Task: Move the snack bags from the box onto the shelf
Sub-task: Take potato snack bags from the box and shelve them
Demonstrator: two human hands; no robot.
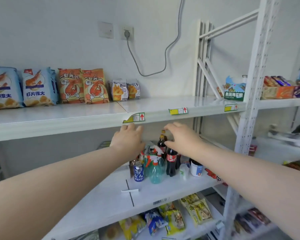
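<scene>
Several snack bags point(83, 85) are lined up on the shelf point(163, 103), at its left; the box is not seen, so what remains cannot be judged. The left hand point(128, 141) and right hand point(182, 139) are held out at its front edge, each grip apart and empty.

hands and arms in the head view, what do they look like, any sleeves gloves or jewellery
Two bare human arms, no robot parts. The left hand and right hand wear no gloves, and no rings show on the sides in view. The left forearm and right forearm are uncovered right to the frame's edge: no sleeves, watch, bracelet or markings in sight.
</scene>
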